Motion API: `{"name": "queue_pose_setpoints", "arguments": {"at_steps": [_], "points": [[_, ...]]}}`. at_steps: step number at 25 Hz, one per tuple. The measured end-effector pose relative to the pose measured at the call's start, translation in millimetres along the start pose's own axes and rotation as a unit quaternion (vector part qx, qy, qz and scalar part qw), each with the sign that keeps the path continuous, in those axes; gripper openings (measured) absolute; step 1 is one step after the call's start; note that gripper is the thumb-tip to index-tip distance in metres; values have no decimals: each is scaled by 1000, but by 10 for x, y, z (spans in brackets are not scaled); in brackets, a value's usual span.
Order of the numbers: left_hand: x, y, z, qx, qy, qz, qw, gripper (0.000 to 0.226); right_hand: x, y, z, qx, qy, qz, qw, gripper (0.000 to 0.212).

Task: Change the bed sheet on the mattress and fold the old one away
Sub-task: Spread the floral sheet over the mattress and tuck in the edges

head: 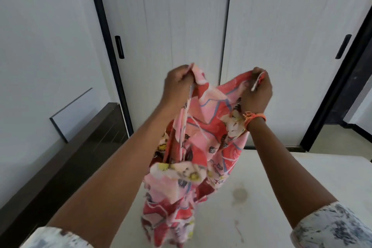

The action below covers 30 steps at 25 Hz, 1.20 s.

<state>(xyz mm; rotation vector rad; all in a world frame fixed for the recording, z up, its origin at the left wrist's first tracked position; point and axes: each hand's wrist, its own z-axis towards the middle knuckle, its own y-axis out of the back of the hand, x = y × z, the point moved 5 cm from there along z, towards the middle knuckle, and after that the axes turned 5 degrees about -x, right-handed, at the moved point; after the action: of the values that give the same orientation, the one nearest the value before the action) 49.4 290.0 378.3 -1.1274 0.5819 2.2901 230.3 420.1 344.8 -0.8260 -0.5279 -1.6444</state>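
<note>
Leaning against the white wall at the far left is a flat white panel [72,112], its lower edge behind a dark brown headboard [66,159] that runs along the side of the bed. Next comes the left hand [177,84], raised in front of tall white sliding doors [165,46] with black frames and a black handle [119,47]; its fingers are curled tightly round one top corner of the bed sheet [193,147]. The sheet, pink and red with pale flowers and yellow spots, hangs bunched between both arms, its long axis running nearly straight down from the hands to the bare white mattress [291,183] below, where its lower folds touch the surface near the bottom edge of the view. No brand, label or writing can be read on it. A dull stain [239,194] marks the mattress just right of the hanging cloth. The right hand [259,90], with an orange thread band [254,119] at the wrist, pinches the other top corner, fingers closed on the hem. Both forearms end in white patterned sleeves [332,227].
</note>
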Motion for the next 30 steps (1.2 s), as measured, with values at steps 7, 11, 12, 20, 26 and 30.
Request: {"name": "queue_pose_setpoints", "arguments": {"at_steps": [7, 11, 12, 20, 26, 30], "points": [[-101, -238, -238, 133, 46, -91, 986, 24, 563, -401, -650, 245, 87, 134, 956, 32], [256, -33, -163, 131, 127, -97, 978, 18, 528, -449, -479, 253, 176, 36, 950, 20], [376, -66, -227, 140, 138, -85, 977, 29, 562, -458, -443, 232, 182, 21, 955, 22], [1221, -111, -1092, 240, 227, -21, 944, 61, 539, -271, 97, 128, 126, -15, 984, 20], [1167, 281, -736, 116, 224, -44, 967, 38, 17, -17, 153, 90, 35, -145, 985, 23], [466, 265, -243, 89, 171, -140, 971, 17, -140, 51, 75, 36, -70, -131, 988, 32]]}}
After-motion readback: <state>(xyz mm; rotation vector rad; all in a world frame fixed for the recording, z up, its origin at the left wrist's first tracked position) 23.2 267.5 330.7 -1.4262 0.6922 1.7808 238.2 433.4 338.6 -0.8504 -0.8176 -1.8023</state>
